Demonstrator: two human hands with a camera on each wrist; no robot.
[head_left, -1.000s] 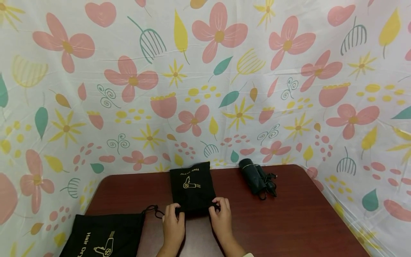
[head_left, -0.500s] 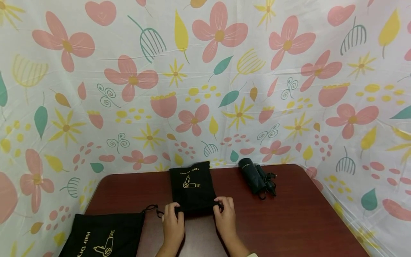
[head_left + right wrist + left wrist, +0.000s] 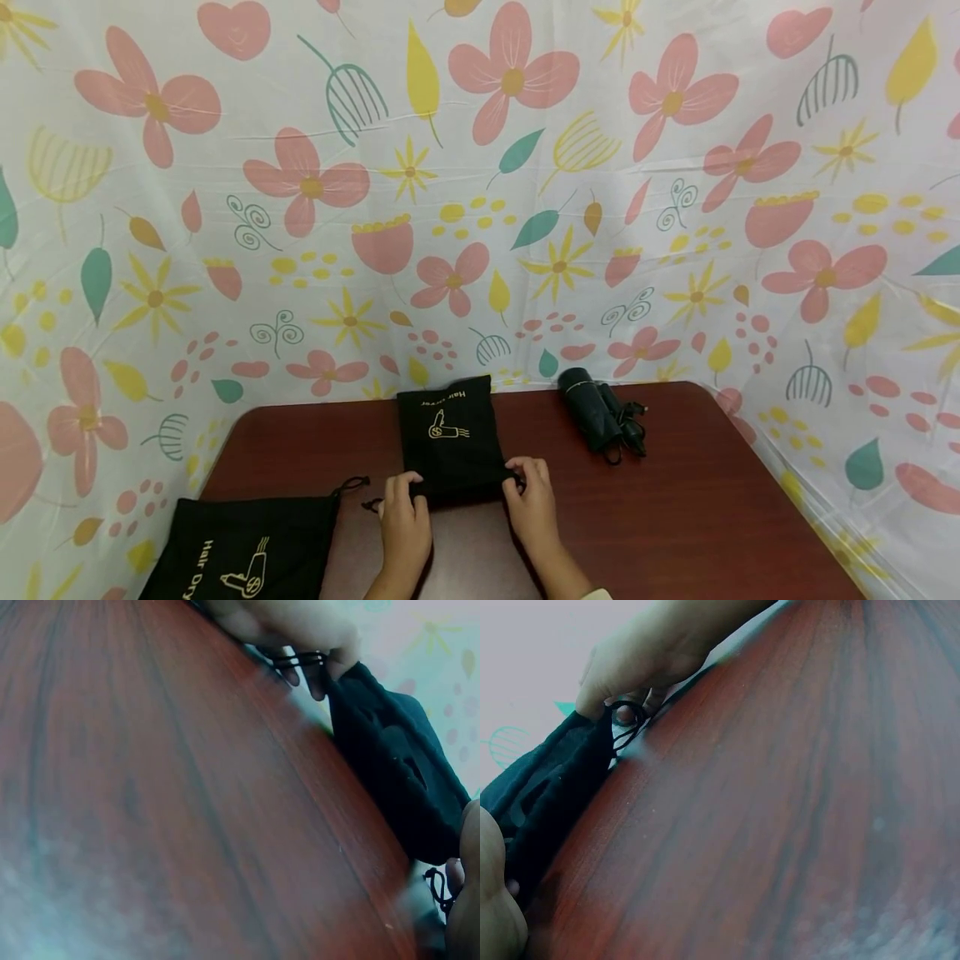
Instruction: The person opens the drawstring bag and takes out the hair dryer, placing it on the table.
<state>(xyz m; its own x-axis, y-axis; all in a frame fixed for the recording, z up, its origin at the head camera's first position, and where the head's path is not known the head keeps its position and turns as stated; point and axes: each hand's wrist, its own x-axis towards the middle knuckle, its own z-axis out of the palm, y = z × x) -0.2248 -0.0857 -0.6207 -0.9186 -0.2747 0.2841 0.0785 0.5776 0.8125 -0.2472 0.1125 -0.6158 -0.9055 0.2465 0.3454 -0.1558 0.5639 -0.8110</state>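
A black drawstring bag [image 3: 450, 433] with gold "Hair Dryer" lettering and a dryer drawing lies at the table's far middle, its mouth facing me. My left hand [image 3: 405, 517] pinches its near left corner, and a bit of cord pokes out left of the fingers. At the near right corner, my right hand [image 3: 532, 504] grips the bag where the drawstring [image 3: 634, 712] leaves it, a loop showing by the fingers in the left wrist view. The mouth looks gathered between both hands. From the right wrist, cord [image 3: 304, 658] also runs beside the left fingers.
A second black drawstring bag [image 3: 255, 529] with the same print lies at the front left, cut off by the frame. A dark folding hair dryer [image 3: 592, 412] with its cord bundled sits at the back right. Behind the reddish-brown table [image 3: 675, 500] hangs a flowered curtain [image 3: 465, 200].
My right hand has slid slightly to the right, away from the left hand. The cord loop at the left side has drawn in and dropped lower. The left hand stays in place.
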